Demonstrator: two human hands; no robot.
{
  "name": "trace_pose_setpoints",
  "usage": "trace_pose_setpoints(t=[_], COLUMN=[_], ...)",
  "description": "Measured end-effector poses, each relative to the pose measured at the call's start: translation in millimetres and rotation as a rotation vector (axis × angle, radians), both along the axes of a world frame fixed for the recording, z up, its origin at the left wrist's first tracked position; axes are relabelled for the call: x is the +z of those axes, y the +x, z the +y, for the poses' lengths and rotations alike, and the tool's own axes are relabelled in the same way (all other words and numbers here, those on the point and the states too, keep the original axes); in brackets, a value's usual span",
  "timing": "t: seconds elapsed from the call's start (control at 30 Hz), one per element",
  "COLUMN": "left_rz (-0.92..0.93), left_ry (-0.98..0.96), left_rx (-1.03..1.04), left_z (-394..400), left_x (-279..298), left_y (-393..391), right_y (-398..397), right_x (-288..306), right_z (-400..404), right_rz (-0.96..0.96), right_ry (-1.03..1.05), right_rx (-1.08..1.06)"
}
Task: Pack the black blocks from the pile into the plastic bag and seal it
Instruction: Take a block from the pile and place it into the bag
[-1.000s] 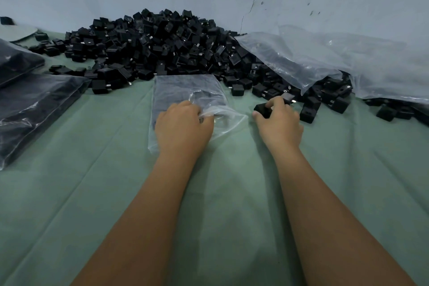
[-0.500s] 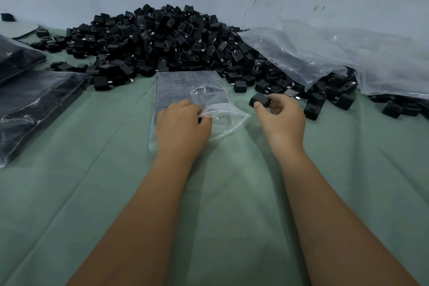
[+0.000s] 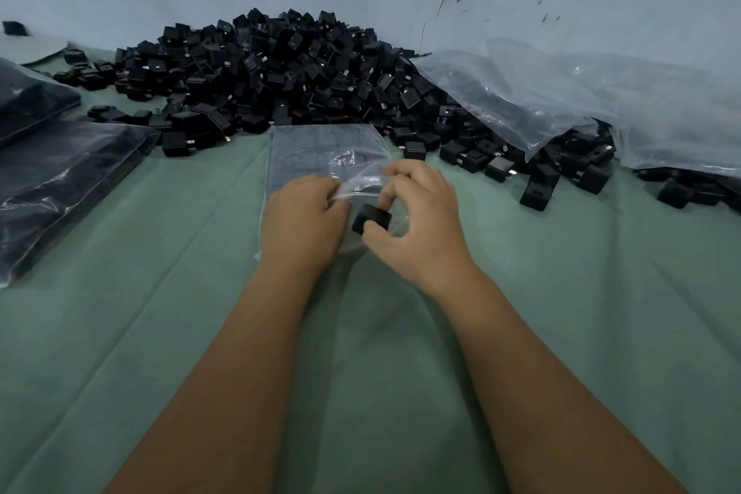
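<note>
The right hand point(image 3: 421, 221) has its grip closed on one black block point(image 3: 371, 219), right at the mouth of the plastic bag point(image 3: 316, 152). The left hand point(image 3: 302, 223) pinches the bag's edge, holding it down on the green tabletop point(image 3: 160, 293). The block pile point(image 3: 280, 72) sits just behind the bag.

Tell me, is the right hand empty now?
No, the right hand pinches a black block at the mouth of the plastic bag.

Left hand point(image 3: 302, 223) covers the bag point(image 3: 324, 150) mouth's near left corner. Filled bags point(image 3: 60, 180) cut off at left edge; contents indistinct through plastic.
</note>
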State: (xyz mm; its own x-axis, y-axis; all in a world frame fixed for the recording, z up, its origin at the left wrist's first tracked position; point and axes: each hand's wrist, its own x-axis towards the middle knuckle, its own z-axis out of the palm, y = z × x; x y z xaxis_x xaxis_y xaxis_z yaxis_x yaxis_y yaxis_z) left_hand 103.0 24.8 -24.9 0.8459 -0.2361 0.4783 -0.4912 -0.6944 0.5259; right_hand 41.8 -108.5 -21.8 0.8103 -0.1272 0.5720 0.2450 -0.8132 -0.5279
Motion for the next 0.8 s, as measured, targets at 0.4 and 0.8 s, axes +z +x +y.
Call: trace_pose_setpoints(t=[0.4, 0.8], left_rz=[0.015, -0.050], left_ry=[-0.042, 0.157], left_rx=[0.073, 0.040], left_z=[-1.2, -1.3], left_x=[-4.8, -8.2], left_y=[1.6, 1.6], right_y=[9.1, 13.3], right_x=[-5.0, -7.4], right_z=[-8.9, -11.0], right_rz=[0.154, 0.235], right_ry=[-0.466, -0.418], right_rx=[-0.227, -0.267])
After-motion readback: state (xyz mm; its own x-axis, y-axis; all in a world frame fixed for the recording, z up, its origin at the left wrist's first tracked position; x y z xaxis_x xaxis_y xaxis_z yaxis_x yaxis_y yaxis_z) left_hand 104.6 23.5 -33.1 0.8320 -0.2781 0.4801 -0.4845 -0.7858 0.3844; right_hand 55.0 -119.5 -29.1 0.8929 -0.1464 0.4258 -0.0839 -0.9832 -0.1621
